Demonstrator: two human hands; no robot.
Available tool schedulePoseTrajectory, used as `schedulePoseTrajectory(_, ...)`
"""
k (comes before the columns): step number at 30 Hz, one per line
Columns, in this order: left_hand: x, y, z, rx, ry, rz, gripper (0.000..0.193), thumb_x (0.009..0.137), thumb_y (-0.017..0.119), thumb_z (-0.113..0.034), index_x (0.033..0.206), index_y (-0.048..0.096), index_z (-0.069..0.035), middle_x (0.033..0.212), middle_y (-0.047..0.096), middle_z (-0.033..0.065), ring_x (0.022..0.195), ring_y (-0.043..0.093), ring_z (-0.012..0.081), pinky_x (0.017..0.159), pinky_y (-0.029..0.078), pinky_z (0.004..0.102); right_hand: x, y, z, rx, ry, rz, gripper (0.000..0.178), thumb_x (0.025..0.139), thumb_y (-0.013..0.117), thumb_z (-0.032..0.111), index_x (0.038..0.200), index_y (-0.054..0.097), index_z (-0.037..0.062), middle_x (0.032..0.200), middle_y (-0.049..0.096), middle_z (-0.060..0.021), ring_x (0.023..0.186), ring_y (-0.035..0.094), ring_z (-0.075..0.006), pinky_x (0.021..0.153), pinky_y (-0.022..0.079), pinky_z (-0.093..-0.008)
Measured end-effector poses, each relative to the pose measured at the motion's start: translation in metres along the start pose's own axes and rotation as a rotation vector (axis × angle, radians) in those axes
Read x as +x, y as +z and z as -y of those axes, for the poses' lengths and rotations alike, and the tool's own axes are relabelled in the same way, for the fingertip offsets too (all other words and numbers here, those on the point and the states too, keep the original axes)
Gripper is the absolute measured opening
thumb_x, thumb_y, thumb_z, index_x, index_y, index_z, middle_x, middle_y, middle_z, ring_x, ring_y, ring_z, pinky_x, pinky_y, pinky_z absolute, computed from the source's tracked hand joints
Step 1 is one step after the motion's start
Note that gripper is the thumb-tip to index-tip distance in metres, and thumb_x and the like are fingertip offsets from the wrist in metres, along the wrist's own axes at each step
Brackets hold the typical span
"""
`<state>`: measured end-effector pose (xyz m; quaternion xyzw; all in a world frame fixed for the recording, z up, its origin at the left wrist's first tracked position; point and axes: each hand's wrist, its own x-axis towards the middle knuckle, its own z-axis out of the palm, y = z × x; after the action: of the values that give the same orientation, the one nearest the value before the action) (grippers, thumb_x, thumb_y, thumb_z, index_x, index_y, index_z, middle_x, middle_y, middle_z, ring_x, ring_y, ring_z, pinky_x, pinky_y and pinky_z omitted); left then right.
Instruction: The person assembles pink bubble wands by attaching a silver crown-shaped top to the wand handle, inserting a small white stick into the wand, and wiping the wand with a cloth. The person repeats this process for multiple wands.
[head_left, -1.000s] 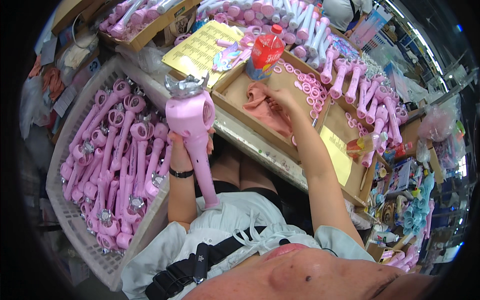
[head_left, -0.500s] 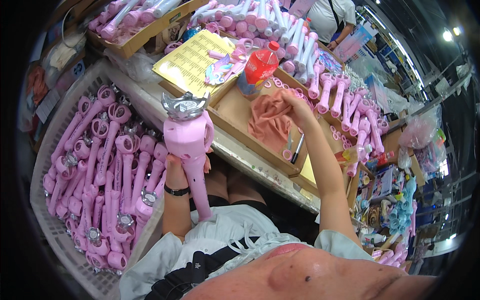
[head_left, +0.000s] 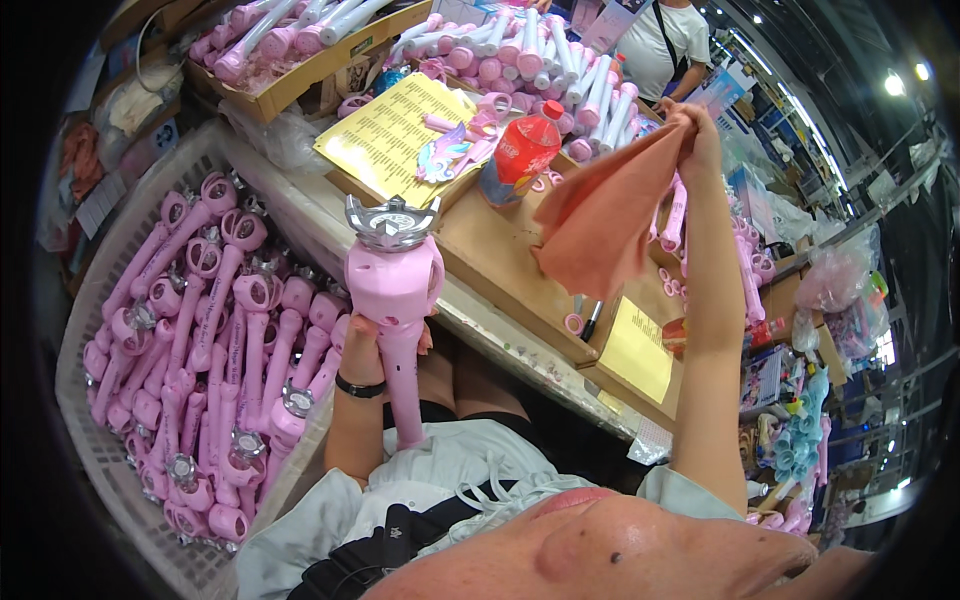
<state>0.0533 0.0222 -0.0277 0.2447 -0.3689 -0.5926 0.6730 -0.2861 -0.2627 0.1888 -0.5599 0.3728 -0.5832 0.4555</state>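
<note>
Head view. My left hand (head_left: 368, 340) is clenched around the handle of a pink toy wand (head_left: 393, 300), held upright so its silver crown top (head_left: 391, 222) faces me, clear of the worktop. My right hand (head_left: 696, 135) is raised well ahead and to the right, fingers pinching the top edge of an orange cloth (head_left: 605, 215) so it hangs open. Left of the left hand, a white basket (head_left: 120, 470) holds more pink wands. A red bottle (head_left: 520, 150) stands between the hands.
</note>
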Motion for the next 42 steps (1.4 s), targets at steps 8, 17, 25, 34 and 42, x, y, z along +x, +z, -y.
schedulePoseTrajectory(8, 0.000, -0.005, 0.005, -0.012, -0.021, 0.016, 0.101, 0.064, 0.044, -0.083, 0.110, 0.052, 0.007, 0.090, 0.062, 0.0150, 0.060, 0.060, 0.0187, 0.050, 0.049, 0.0269, -0.010, 0.011, -0.029, 0.533, 0.114, -0.100, 0.030, 0.092, 0.043, 0.028, 0.096, 0.061, 0.0039, 0.093, 0.065, -0.0073, 0.086, 0.062, -0.0212, 0.078, 0.051, -0.0371)
schedulePoseTrajectory(17, 0.001, 0.004, -0.003, 0.030, -0.018, -0.024, 0.093, 0.066, 0.057, -0.073, 0.109, 0.050, 0.008, 0.088, 0.062, 0.0156, 0.063, 0.062, 0.0200, 0.053, 0.051, 0.0281, -0.010, 0.077, -0.097, -0.904, -0.728, -0.076, 0.021, 0.078, 0.058, 0.008, 0.097, 0.067, 0.0041, 0.093, 0.060, -0.0107, 0.083, 0.059, -0.0252, 0.074, 0.047, -0.0348)
schedulePoseTrajectory(25, 0.004, 0.007, -0.007, -0.141, -0.088, 0.045, 0.088, 0.061, 0.073, -0.060, 0.115, 0.045, 0.004, 0.083, 0.062, 0.0123, 0.071, 0.065, 0.0205, 0.060, 0.055, 0.0307, -0.009, 0.121, -0.156, -0.649, -0.659, -0.101, 0.022, 0.088, 0.054, 0.011, 0.108, 0.048, 0.0034, 0.095, 0.048, -0.0118, 0.085, 0.047, -0.0246, 0.079, 0.040, -0.0349)
schedulePoseTrajectory(34, -0.003, 0.003, 0.002, -0.127, -0.102, 0.051, 0.097, 0.058, 0.078, -0.054, 0.126, 0.037, 0.001, 0.100, 0.059, 0.0101, 0.079, 0.063, 0.0184, 0.064, 0.054, 0.0301, -0.010, 0.015, -0.191, 0.447, 0.066, -0.521, 0.028, 0.095, 0.048, 0.019, 0.113, 0.049, -0.0022, 0.102, 0.057, -0.0128, 0.083, 0.057, -0.0203, 0.074, 0.049, -0.0319)
schedulePoseTrajectory(42, 0.001, 0.005, 0.011, -0.055, -0.091, 0.109, 0.100, 0.059, 0.078, -0.055, 0.131, 0.035, 0.001, 0.117, 0.052, 0.0068, 0.101, 0.056, 0.0142, 0.075, 0.052, 0.0274, -0.032, 0.005, -0.170, 0.735, 0.425, -0.336, 0.030, 0.095, 0.048, 0.022, 0.113, 0.048, -0.0015, 0.107, 0.055, -0.0115, 0.085, 0.057, -0.0204, 0.076, 0.049, -0.0317)
